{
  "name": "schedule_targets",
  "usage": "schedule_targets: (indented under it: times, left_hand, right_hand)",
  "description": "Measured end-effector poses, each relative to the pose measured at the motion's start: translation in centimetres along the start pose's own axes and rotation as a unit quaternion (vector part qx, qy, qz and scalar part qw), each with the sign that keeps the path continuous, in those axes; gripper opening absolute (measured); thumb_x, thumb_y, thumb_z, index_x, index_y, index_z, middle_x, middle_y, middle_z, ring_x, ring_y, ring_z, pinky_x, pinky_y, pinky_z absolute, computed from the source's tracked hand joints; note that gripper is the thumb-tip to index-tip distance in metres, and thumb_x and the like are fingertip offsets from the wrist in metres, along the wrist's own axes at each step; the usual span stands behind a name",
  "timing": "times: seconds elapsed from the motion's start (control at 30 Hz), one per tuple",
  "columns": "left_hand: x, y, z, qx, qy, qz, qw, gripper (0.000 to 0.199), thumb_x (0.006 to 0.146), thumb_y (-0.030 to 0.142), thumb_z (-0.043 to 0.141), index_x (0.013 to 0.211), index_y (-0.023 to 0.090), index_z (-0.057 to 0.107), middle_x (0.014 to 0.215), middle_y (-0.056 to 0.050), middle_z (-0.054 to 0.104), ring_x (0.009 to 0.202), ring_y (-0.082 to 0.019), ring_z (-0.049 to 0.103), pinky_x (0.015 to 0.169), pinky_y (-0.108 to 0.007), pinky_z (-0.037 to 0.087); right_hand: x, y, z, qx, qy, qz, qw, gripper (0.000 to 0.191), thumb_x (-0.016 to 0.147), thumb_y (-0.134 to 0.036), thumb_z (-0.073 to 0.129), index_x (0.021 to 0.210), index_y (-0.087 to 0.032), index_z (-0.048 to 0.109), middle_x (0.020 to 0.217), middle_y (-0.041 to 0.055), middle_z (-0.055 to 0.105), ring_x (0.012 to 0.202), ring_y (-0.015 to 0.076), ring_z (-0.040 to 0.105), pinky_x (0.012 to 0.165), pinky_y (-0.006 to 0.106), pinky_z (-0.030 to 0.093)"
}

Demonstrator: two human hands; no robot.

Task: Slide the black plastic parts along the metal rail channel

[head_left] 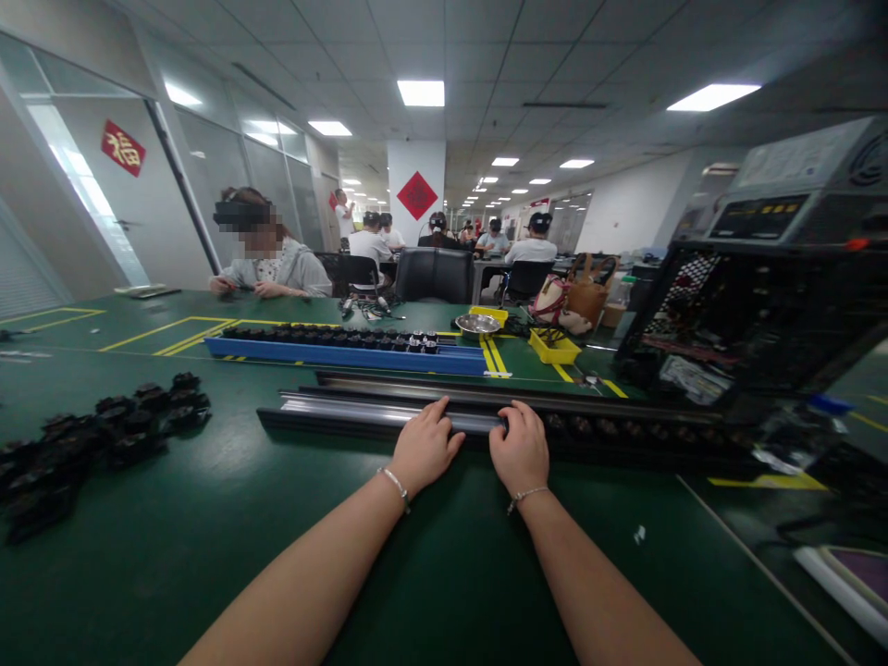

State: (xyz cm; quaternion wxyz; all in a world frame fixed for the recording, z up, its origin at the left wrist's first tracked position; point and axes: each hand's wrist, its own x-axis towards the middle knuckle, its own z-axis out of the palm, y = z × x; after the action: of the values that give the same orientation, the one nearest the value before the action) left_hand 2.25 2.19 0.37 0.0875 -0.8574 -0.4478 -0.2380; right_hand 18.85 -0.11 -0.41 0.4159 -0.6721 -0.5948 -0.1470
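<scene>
A long black rail (347,416) with a shiny inner channel lies across the green table in front of me. Its right half holds a row of small black parts (624,427). My left hand (425,449) rests on the near edge of this rail, fingers stretched forward and thumb apart, gripping nothing. Over the left end of the row, my right hand (522,446) has its fingers curled around a small black part, mostly hidden by the hand. A second dark rail (375,384) lies just behind the first.
Loose black parts (131,421) are heaped at left. Beyond the rails sit a blue tray (347,359) of similar parts, a metal bowl (478,324) and a yellow bin (553,347). An open computer case (694,324) stands at right. A person (277,268) sits across the table.
</scene>
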Motion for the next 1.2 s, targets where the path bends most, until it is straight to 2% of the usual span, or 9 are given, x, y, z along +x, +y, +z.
schedule_targets:
  times: [0.43,0.6,0.87,1.03,1.2]
  left_hand:
    - [0.0,0.3,0.0,-0.005,0.033,-0.021,0.999,0.031,0.083,0.042,0.050,0.089,0.014,0.063,0.130,-0.012,0.051,0.113,-0.026,0.049,0.098,-0.039,0.040]
    - [-0.3,0.6,0.0,-0.011,0.035,-0.025,0.999,0.029,0.083,0.039,0.050,0.097,0.015,0.060,0.131,-0.012,0.050,0.115,-0.025,0.046,0.100,-0.041,0.038]
    - [-1.1,1.7,0.1,-0.032,-0.014,-0.004,0.999,0.051,0.083,0.038,0.050,0.130,0.022,0.042,0.141,-0.006,0.041,0.133,-0.024,0.027,0.102,-0.043,0.033]
    - [-1.0,1.8,-0.2,-0.041,-0.031,0.004,0.999,0.052,0.083,0.037,0.050,0.132,0.024,0.040,0.142,-0.006,0.041,0.133,-0.024,0.027,0.105,-0.044,0.030]
    - [-1.0,2.0,-0.5,-0.051,-0.033,0.011,0.998,0.047,0.079,0.032,0.055,0.125,0.026,0.044,0.141,-0.006,0.041,0.133,-0.025,0.028,0.103,-0.046,0.029]
  right_hand:
    - [0.1,0.4,0.0,0.007,-0.015,-0.007,1.000,0.028,0.079,-0.012,0.040,0.086,-0.016,0.067,0.106,0.0111,0.061,0.105,0.0236,0.049,0.093,0.037,0.040]
    - [0.1,0.2,-0.1,0.009,-0.022,-0.013,1.000,0.032,0.079,-0.011,0.039,0.089,-0.016,0.068,0.107,0.0105,0.062,0.104,0.0232,0.050,0.092,0.037,0.041]
    - [0.1,0.1,0.1,0.015,-0.019,-0.034,0.999,0.030,0.079,-0.013,0.040,0.092,-0.014,0.067,0.107,0.0108,0.063,0.104,0.0227,0.051,0.093,0.036,0.040]
    - [0.1,-0.1,-0.1,0.024,-0.024,-0.027,0.999,0.031,0.083,-0.017,0.039,0.094,-0.014,0.067,0.107,0.0107,0.064,0.105,0.0219,0.052,0.095,0.036,0.040]
    - [0.1,-0.3,-0.2,0.042,-0.033,-0.031,0.998,0.033,0.087,-0.022,0.036,0.097,-0.013,0.066,0.109,0.0108,0.064,0.106,0.0211,0.053,0.096,0.036,0.040]
